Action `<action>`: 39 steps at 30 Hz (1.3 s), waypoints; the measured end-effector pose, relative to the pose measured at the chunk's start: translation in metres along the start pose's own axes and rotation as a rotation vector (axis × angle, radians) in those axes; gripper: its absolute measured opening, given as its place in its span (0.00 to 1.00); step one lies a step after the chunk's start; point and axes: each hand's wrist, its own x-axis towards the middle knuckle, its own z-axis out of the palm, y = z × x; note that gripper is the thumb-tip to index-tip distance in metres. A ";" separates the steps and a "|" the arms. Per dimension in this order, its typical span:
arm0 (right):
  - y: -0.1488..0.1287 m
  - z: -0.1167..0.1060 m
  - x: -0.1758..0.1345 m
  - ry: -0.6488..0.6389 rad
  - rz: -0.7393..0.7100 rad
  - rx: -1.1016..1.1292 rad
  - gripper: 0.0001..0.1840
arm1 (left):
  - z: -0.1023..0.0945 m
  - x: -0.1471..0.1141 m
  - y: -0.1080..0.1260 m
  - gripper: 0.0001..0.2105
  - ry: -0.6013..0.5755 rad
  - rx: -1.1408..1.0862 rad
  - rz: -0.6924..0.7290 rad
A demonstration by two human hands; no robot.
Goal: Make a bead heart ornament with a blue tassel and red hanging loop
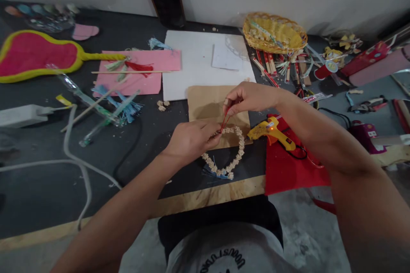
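A ring of beige, knobbly beads (239, 147) hangs down toward the table's front edge, with a pale blue tassel (214, 172) at its lower end. My left hand (197, 138) pinches the ring's upper part, fingers closed. Above and to the right, my right hand (241, 100) is closed on a thin red cord (225, 122), which runs down to the left fingertips. Under both hands lies a brown paper sheet (205, 100). The exact grip of the left fingertips is partly hidden.
Right of the ring, a yellow glue gun (272, 131) with a lit orange light rests by red felt (285, 177). A wicker basket (275, 34), red thread spool (326, 70) and pliers (368, 104) stand beyond. Leftward lie a pink-yellow fan (38, 56), tassels (128, 108) and a white cable (85, 175).
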 end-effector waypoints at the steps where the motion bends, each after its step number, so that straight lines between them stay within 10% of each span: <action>1: 0.002 -0.001 0.002 -0.005 0.012 0.027 0.08 | 0.000 0.000 0.001 0.13 0.006 0.002 -0.002; 14: 0.010 0.008 0.020 0.006 0.106 0.205 0.06 | -0.001 0.001 0.003 0.13 -0.003 0.011 -0.022; 19: -0.003 0.010 0.013 0.194 -0.004 0.026 0.12 | -0.002 0.001 0.002 0.13 0.003 -0.021 -0.052; 27: -0.037 0.020 -0.074 0.610 0.153 -0.355 0.11 | -0.004 0.002 -0.003 0.14 -0.040 -0.084 -0.144; 39: 0.022 0.104 -0.146 0.586 0.535 -0.542 0.13 | -0.010 0.007 -0.007 0.10 0.075 -0.325 -0.289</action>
